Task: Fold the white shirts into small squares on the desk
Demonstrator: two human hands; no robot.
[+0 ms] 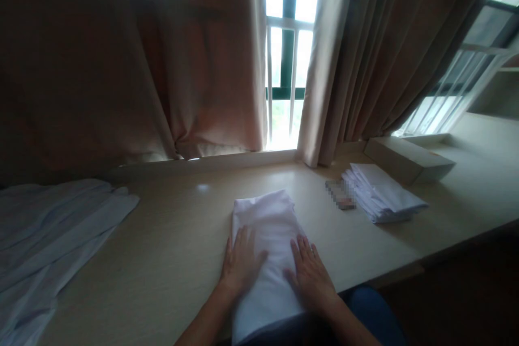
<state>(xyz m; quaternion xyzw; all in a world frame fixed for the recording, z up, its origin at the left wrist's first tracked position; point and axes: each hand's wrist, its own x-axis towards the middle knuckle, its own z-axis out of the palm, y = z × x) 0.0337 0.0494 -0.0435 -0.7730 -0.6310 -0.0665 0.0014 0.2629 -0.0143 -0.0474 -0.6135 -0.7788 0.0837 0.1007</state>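
Observation:
A folded white cloth [267, 227] lies on the pale wooden table [170, 238] straight in front of me, its near end hanging over the table's front edge. My left hand [241, 265] rests flat on the cloth's left side, fingers spread. My right hand [310, 273] lies flat on its right side, fingers together and pointing away from me. Neither hand grips anything.
A heap of unfolded white garments [48, 238] covers the table's left end. A stack of folded white cloths [383, 194] sits at the right, a small blurred object [340, 193] beside it and a flat cardboard box [407, 158] behind. Curtains [203, 65] and a barred window [286, 48] back the table.

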